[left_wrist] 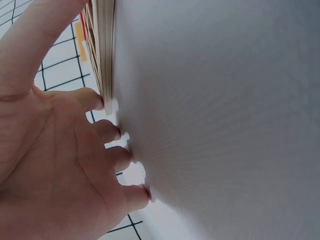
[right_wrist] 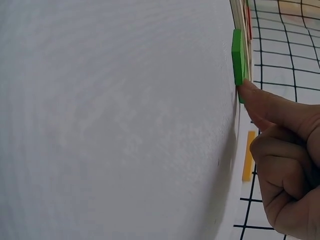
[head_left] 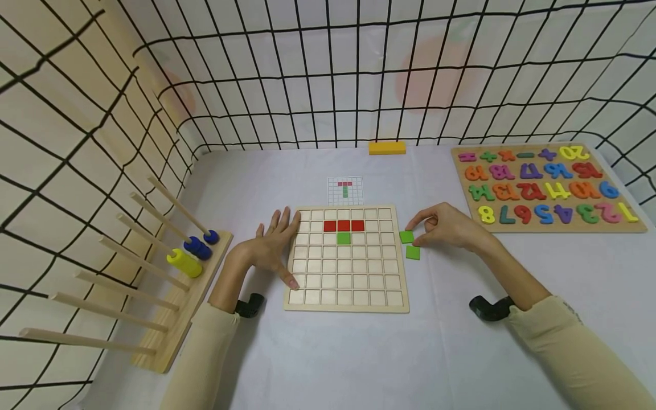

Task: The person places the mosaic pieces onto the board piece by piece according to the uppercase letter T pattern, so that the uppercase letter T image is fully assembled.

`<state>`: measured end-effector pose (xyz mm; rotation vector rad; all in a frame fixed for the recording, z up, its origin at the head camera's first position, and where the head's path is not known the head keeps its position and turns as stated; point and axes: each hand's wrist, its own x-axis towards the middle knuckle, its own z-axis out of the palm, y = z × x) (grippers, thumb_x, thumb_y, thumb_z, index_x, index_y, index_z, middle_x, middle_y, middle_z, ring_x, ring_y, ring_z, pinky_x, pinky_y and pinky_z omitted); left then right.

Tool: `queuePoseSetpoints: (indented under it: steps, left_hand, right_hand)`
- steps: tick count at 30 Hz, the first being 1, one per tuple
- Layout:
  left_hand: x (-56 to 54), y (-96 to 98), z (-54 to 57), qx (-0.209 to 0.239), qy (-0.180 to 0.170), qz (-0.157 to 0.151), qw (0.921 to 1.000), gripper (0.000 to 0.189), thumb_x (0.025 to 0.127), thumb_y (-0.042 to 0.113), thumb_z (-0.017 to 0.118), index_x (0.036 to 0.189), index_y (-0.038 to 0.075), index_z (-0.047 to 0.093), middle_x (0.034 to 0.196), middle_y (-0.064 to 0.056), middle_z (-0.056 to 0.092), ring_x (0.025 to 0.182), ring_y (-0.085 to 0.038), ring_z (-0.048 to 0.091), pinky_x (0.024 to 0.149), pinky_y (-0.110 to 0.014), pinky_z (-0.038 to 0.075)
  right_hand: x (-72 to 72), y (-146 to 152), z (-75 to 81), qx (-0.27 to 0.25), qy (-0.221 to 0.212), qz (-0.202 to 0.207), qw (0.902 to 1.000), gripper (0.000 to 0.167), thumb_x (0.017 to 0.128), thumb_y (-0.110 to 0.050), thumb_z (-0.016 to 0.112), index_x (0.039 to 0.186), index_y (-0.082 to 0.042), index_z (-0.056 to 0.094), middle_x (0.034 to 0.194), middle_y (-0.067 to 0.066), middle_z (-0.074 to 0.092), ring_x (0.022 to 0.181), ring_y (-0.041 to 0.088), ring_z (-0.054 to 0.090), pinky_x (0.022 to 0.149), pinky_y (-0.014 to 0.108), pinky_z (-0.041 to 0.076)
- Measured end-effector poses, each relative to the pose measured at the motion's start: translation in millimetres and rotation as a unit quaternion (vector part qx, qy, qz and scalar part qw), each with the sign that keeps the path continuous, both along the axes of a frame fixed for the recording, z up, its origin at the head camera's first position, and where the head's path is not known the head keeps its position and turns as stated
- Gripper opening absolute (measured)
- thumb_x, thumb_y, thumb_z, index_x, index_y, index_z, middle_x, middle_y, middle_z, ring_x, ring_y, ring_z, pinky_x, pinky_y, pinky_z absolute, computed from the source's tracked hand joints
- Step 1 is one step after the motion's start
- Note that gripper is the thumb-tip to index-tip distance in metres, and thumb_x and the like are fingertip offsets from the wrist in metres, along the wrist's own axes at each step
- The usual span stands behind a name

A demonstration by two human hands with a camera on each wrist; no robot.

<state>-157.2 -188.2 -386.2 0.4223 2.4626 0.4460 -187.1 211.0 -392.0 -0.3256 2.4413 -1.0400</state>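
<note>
A wooden grid board (head_left: 347, 306) lies on the white cloth. Three red tiles (head_left: 344, 226) sit in a row on it, with one green tile (head_left: 343, 238) under the middle one. My left hand (head_left: 269, 245) rests with fingers spread at the board's left edge, its thumb on the lower left corner. Off the board's right edge, my right hand (head_left: 443, 228) pinches a loose green tile (head_left: 406, 237) between thumb and index finger. Another loose green tile (head_left: 413, 253) lies just below it. In the right wrist view, the thumb hides part of the farther tile.
Above the board lies a pattern card (head_left: 337, 196) showing a T. A yellow block (head_left: 386, 148) is by the black wire mesh (head_left: 333, 74). At right lies a number puzzle board (head_left: 564, 228); at left stands a peg rack (head_left: 176, 324) with blue and yellow beads.
</note>
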Motion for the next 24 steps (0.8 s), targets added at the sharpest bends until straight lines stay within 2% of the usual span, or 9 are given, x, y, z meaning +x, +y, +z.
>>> queuePoseSetpoints:
  steps: [8,13,18,24]
  left_hand:
    - [-0.3,-0.1,-0.7,-0.005,0.002,-0.002,1.0000,0.160,0.059,0.045,0.101,0.165,0.011,-0.016,0.169,-0.018,-0.029,0.158,-0.038,-0.027,0.126,-0.068,-0.008]
    - [-0.6,-0.3,-0.9,-0.005,0.002,-0.004,1.0000,0.160,0.060,0.045,0.100,0.165,0.011,-0.016,0.169,-0.018,-0.029,0.158,-0.038,-0.027,0.126,-0.068,-0.008]
    - [-0.5,-0.3,-0.6,-0.004,0.001,-0.001,1.0000,0.160,0.059,0.045,0.101,0.165,0.012,-0.016,0.169,-0.017,-0.030,0.158,-0.038,-0.027,0.126,-0.068,-0.008]
    - [-1.0,0.8,-0.9,-0.004,-0.001,-0.002,1.0000,0.161,0.059,0.045,0.101,0.165,0.013,-0.016,0.169,-0.016,-0.030,0.158,-0.037,-0.028,0.126,-0.067,-0.009]
  right_hand:
    - [-0.1,-1,-1.1,0.011,0.014,0.009,0.9998,0.037,0.085,-0.012,0.084,0.116,0.003,0.071,0.059,-0.003,0.042,0.056,0.009,0.036,0.054,0.024,0.029]
    - [1.1,-1,1.9,0.023,0.039,-0.005,0.9990,0.032,0.088,-0.010,0.080,0.116,0.002,0.072,0.059,-0.003,0.039,0.057,0.010,0.033,0.054,0.024,0.028]
    - [0.2,-5,11.3,0.006,0.053,-0.015,0.9984,0.031,0.089,-0.012,0.080,0.117,0.001,0.072,0.060,-0.003,0.030,0.056,0.010,0.028,0.054,0.025,0.025]
    - [5.5,-31,17.5,-0.034,0.037,-0.006,0.9987,0.032,0.088,-0.012,0.081,0.116,0.002,0.072,0.059,-0.004,0.028,0.055,0.010,0.025,0.052,0.024,0.023]
